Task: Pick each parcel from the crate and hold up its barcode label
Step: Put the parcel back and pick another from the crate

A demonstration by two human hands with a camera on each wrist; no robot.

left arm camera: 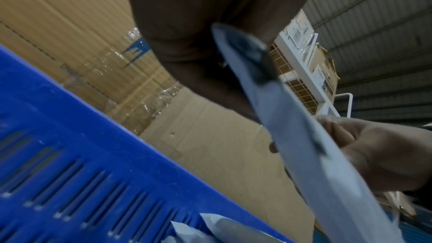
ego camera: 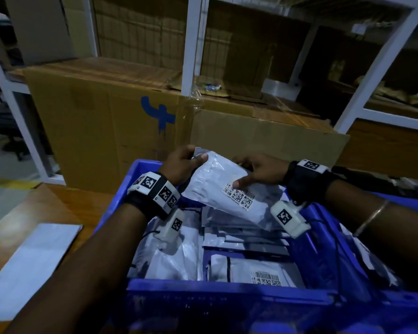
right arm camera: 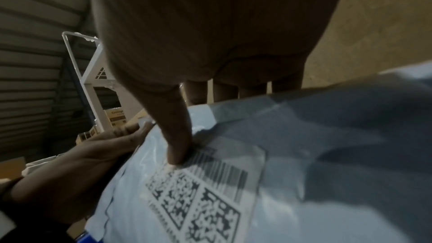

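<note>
Both forearms reach in from the bottom of the head view, each wrist strapped with a black band carrying white tag blocks. Between them, over the far half of the blue crate (ego camera: pixel 227 289), a white parcel (ego camera: pixel 217 186) is held clear of the pile, tilted so its printed face looks up toward the camera. At centre frame the left hand (ego camera: pixel 181 162) pinches the parcel's upper left corner, thumb on the face and fingers curled behind. To its right, the right hand (ego camera: pixel 261 172) grips the upper right edge, fingers behind the bag and the thumb pressed flat on the face, its tip touching the top edge of the barcode label (ego camera: pixel 239 197). The right wrist view shows that thumb (right arm camera: pixel 177 147) on the label's upper left corner, with bars and square codes running below it. Seen edge-on in the left wrist view, the parcel (left arm camera: pixel 301 136) is a thin sheet, with the right hand's fingers (left arm camera: pixel 364 147) wrapped behind it.

Inside the crate, more white and grey poly parcels (ego camera: pixel 239 239) lie flat and overlapping; one near the bottom rim shows its own barcode label (ego camera: pixel 266 278) face up. Beyond the crate, in the upper half of the frame, stands a large cardboard box (ego camera: pixel 101 121) with a blue mark, backed by white shelving (ego camera: pixel 191 44). At lower left, a pale flat sheet (ego camera: pixel 32 261) rests on the wooden surface (ego camera: pixel 22 210).
</note>
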